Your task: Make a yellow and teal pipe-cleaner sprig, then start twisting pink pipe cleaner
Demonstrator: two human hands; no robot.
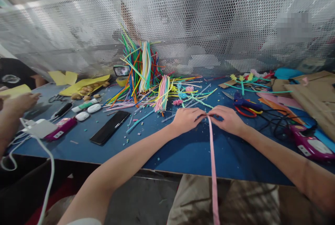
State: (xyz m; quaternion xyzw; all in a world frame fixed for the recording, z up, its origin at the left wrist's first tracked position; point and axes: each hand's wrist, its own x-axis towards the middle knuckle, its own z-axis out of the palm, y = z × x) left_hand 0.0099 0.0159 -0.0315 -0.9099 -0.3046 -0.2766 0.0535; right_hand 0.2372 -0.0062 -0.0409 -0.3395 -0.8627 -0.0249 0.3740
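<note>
Strip [213, 162], pale pink, long and narrow, running from the bottom edge of the view, above the person's lap, up over the blue tabletop [183, 158]. Its long axis points almost straight away from the wearer, leaning slightly left toward the far end. It looks flat, soft-edged and evenly coloured, nearly straight with a faint bend. At its far end, above the tabletop, the left hand [190, 117] and right hand [228, 119] meet, both pinching it between thumb and fingertips. Left of the hands, a black smartphone [110, 127] lies at a slant; to their right are red-handled scissors [245, 111]. Beyond the hands, a pink-and-white pipe-cleaner bundle [162, 94] lies before a taller multicoloured pile [134, 73]. Behind everything stands a perforated metal panel [209, 26].
</note>
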